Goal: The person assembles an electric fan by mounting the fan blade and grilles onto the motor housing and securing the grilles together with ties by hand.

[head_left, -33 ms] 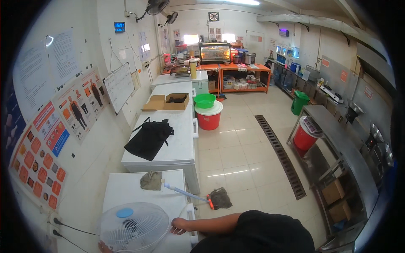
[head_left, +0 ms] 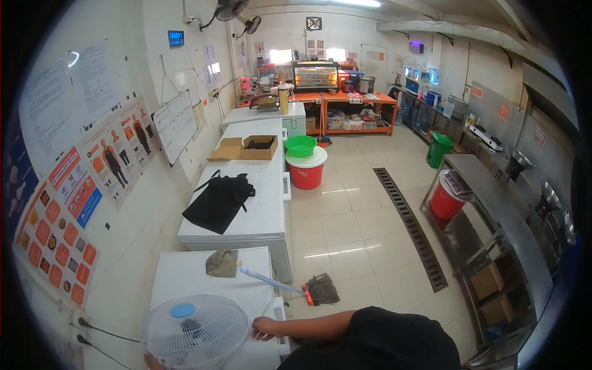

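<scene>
An electric fan (head_left: 206, 336) with a white wire guard and a blue centre cap is on the near white chest freezer (head_left: 179, 271). My right hand (head_left: 265, 328) is at the guard's right rim, its fingers curled in against the edge. At the guard's lower left side, a small part of my left hand (head_left: 152, 361) shows; its fingers are mostly hidden. Beyond the fan, a grey-brown cloth (head_left: 221, 263) lies on the freezer. A mop with a pale blue handle (head_left: 271, 282) leans on the freezer's edge, its dark grey head (head_left: 322, 290) low at the right.
Farther along, a black apron-like cloth (head_left: 219, 202) and an open cardboard box (head_left: 260, 148) lie on more white freezers. Beside them stands a red bucket (head_left: 306, 176) under a green basin (head_left: 301, 146). A floor drain grate (head_left: 410, 229) and a steel table (head_left: 493, 203) are to the right.
</scene>
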### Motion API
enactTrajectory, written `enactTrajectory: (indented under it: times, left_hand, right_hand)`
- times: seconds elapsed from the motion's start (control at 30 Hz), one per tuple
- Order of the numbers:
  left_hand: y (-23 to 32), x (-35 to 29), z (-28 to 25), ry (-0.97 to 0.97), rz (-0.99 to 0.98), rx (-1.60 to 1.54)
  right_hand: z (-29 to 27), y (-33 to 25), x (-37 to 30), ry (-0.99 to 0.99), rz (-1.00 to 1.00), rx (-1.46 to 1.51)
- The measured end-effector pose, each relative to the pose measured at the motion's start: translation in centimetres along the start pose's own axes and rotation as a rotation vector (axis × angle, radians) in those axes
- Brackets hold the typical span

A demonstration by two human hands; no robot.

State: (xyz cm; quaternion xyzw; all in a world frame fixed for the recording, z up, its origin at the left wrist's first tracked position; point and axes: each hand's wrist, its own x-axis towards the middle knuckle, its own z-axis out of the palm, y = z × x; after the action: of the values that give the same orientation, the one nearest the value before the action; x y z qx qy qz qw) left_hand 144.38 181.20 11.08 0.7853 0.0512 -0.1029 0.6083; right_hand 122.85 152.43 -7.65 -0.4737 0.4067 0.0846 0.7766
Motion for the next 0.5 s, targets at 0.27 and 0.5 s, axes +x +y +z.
enactTrajectory:
  times: [0.27, 0.5]
  left_hand:
    - [-6.2, 2.4, -0.5, 0.033, 0.020, -0.257]
    - [-7.3, -3.1, -0.3, 0.287, 0.181, -0.383]
  right_hand:
    - [-4.4, 0.3, -4.4, 0.080, -0.381, -0.384]
    - [-1.9, -3.5, -11.0, -0.139, -0.482, -0.267]
